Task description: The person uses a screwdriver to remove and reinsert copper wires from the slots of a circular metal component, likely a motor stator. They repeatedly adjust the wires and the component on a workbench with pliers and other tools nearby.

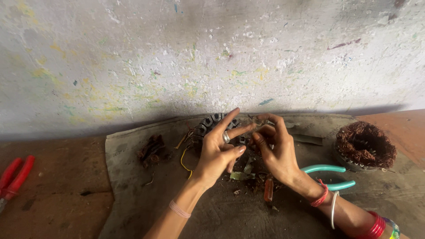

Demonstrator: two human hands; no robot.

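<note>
My left hand (220,150) and my right hand (275,149) meet over a round dark metal stator core (211,122) that lies on a grey mat (146,194) by the wall. The left fingers are spread, a ring on one, with fingertips touching the core's near side. My right fingers are pinched together at the core's right edge, on something too small to make out. A yellow wire (183,158) trails from the core to the left of my left wrist.
Teal-handled pliers (330,175) lie under my right wrist. A stator full of copper winding (365,146) sits at the right. A clump of brown wire (151,150), an orange-handled tool (268,190) and scraps lie on the mat. Red-handled pliers (15,175) rest far left.
</note>
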